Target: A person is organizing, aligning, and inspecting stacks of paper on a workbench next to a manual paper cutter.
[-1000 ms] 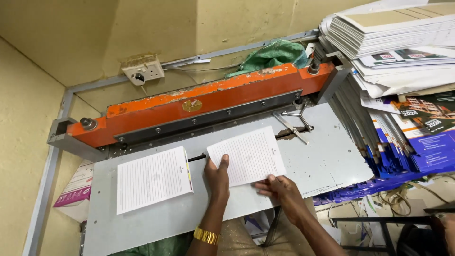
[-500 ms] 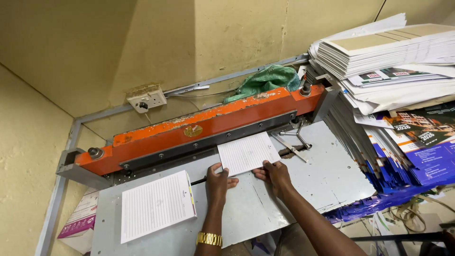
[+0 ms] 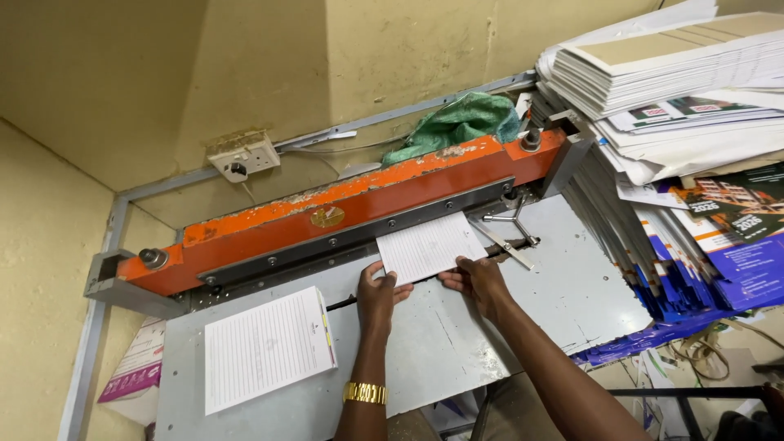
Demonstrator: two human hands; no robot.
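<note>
A small stack of white lined sheets [image 3: 430, 246] lies on the grey metal table [image 3: 563, 294] of a paper cutter, its far edge tucked under the orange blade bar [image 3: 343, 214]. My left hand [image 3: 378, 296], with a gold watch on the wrist, grips the stack's near left corner. My right hand [image 3: 478, 279] presses on its near right edge. A second lined pad [image 3: 266, 347] rests on the table to the left, away from both hands.
A metal side guide [image 3: 508, 237] stands just right of the sheets. Tall piles of printed paper and blue booklets [image 3: 702, 180] crowd the right side. A green cloth [image 3: 457, 124] lies behind the bar. A wall socket [image 3: 242, 155] sits at the back left.
Both hands have pushed the small stack away from me, and its far edge now sits under the orange bar. The camera view has shifted closer and slightly left.
</note>
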